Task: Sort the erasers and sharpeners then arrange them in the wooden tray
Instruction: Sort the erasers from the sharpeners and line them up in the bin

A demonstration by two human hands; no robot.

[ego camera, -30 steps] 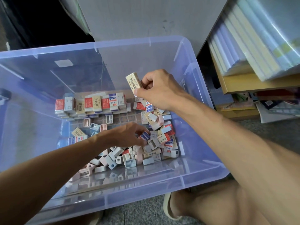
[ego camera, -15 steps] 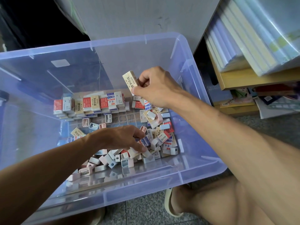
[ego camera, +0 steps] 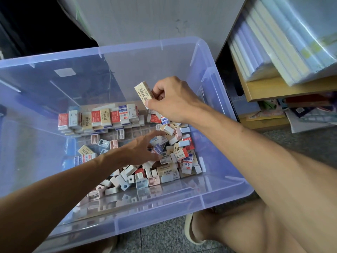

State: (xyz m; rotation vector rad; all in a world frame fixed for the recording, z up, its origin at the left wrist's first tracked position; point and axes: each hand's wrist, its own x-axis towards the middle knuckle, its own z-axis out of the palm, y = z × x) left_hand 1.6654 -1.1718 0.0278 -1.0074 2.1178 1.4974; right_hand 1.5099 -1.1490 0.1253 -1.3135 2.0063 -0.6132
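Note:
My right hand (ego camera: pixel 171 101) holds a cream-sleeved eraser (ego camera: pixel 144 94) pinched between thumb and fingers, raised above the far right of a clear blue plastic bin (ego camera: pixel 164 203). My left hand (ego camera: pixel 144 148) reaches into the bin with fingers spread and straight, touching a loose heap of erasers and sharpeners (ego camera: pixel 175 152). A row of stacked erasers (ego camera: pixel 98 117) with red, cream and blue sleeves stands along the bin's far side. Small pastel sharpeners (ego camera: pixel 142 181) lie scattered near the front wall. No wooden tray is in view.
A wooden shelf (ego camera: pixel 284 90) at the right carries wrapped packs of notebooks (ego camera: pixel 284 39), with more books and papers below it. A grey board (ego camera: pixel 145 21) stands behind the bin. My bent knee and a sandal (ego camera: pixel 189 232) are on the speckled floor in front.
My left hand has opened and stretched its fingers further right and away into the heap. My right hand has kept the cream eraser raised, almost in the same place.

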